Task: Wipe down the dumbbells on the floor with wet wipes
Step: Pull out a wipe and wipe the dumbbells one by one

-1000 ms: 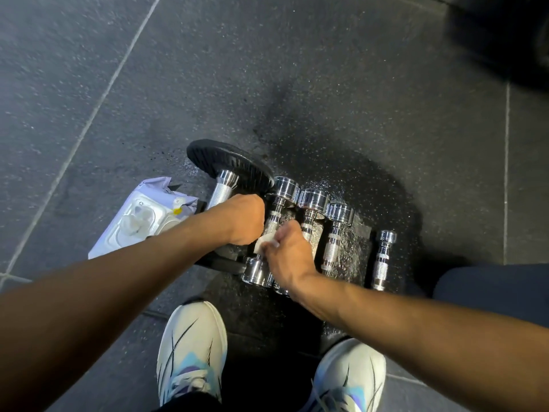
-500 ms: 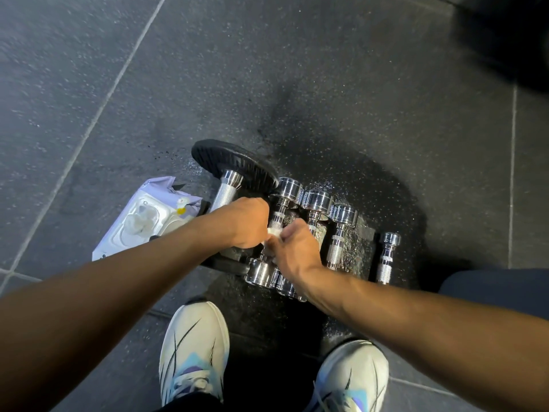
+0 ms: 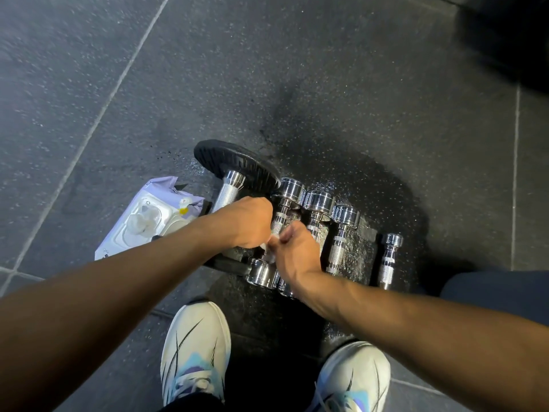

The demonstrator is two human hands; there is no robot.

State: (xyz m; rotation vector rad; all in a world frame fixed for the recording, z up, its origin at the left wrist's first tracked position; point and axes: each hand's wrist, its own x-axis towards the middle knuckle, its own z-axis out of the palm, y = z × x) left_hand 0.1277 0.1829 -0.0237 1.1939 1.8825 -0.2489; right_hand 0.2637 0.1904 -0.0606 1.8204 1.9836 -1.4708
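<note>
**A:** What changed at the hands?

**B:** The right hand (image 3: pixel 294 257), pinching the wet wipe (image 3: pixel 268 250), has closed in until it touches the left hand (image 3: pixel 246 224), which is curled round the black-plated dumbbell (image 3: pixel 237 165) handle. The wipe sits low on the first chrome dumbbell (image 3: pixel 289 190).

**A:** Meaning?

**B:** That handle looks nearly done, but the neighbouring dumbbells (image 3: pixel 319 200) at 3 o'clock still wait.

**A:** Obstacles?

**B:** They're packed side by side. The wipes pack (image 3: pixel 148 221) lies at 9 o'clock and the shoes (image 3: pixel 196 352) at 6.

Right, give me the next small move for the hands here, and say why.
Probably slide the right hand with the white wipe up the knurled handle of the leftmost chrome dumbbell. The wipe is pinched low on that handle, near its closer head, and the handle's far part lies bare, while the left hand appears to grip the black-plate dumbbell beside it.
</note>
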